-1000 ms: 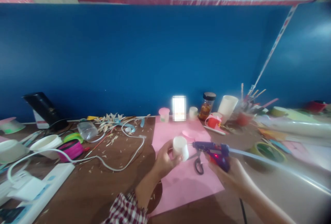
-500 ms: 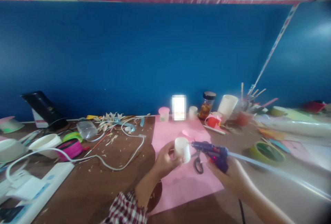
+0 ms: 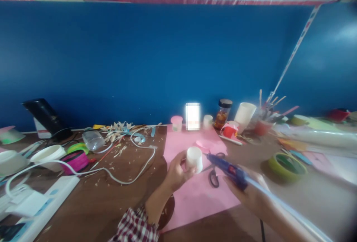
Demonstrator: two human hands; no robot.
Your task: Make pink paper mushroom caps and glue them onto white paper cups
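A small white paper cup (image 3: 194, 159) is pinched by my left hand (image 3: 177, 173) above the pink sheet (image 3: 203, 204). My right hand (image 3: 247, 188) is wrapped round a dark blue glue gun (image 3: 230, 169), with a long clear glue stick (image 3: 287, 204) running out of its back. The gun's nozzle points left at the cup, a small gap away from it. Under the gun, scissors (image 3: 214, 178) with dark handles lie on the pink sheet, partly hidden. Behind the cup lies a pink paper piece (image 3: 205, 144).
At the back stand a pink-topped cup (image 3: 176, 123), a small white cup (image 3: 208, 121) and a dark-lidded jar (image 3: 223, 114). Green tape (image 3: 287, 166) lies at right. A power strip (image 3: 47, 212), a white cable (image 3: 117, 182) and pink tape (image 3: 74, 162) occupy the left.
The glue gun's nozzle has drawn back slightly from the cup, and its rear end has tilted downward with my right hand. The cup has shifted slightly left and turned a little.
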